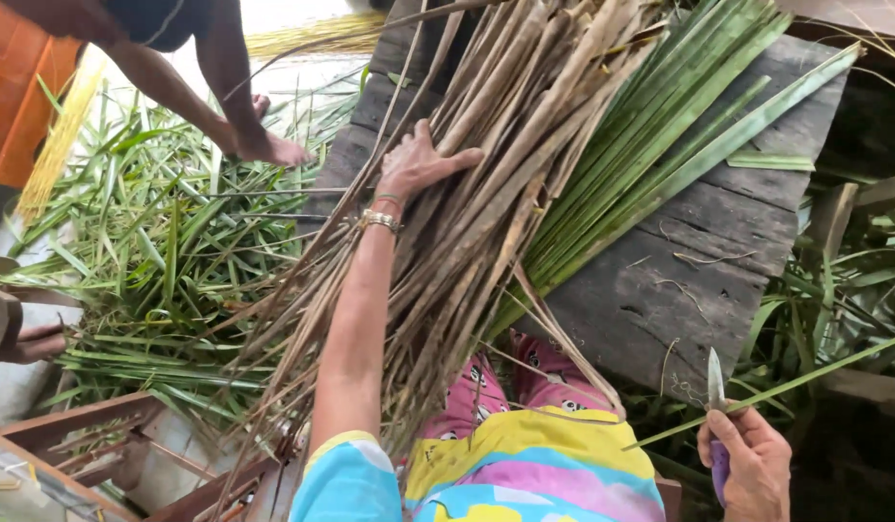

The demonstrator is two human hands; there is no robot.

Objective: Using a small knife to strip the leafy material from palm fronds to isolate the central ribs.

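Head view: dried stalks [505,164] under left hand [415,164] fingers [457,159].

Dark weathered wood table [718,232], pale floor [293,72], wood frame [70,425], daylight

My left hand [418,162] rests palm-down on a thick bundle of long leaf stalks [486,193], dry and tan-brown along the left and fresh green along the right, which lies diagonally from my lap up across a weathered dark wooden bench [679,280]. The stalks fan out slightly toward the far end, with loose, frayed brown ends hanging down near my knees. My right hand [752,464] grips a small knife [715,387] by its purple handle, blade upright, with a single green leaf strip [805,377] running across just beside the blade.
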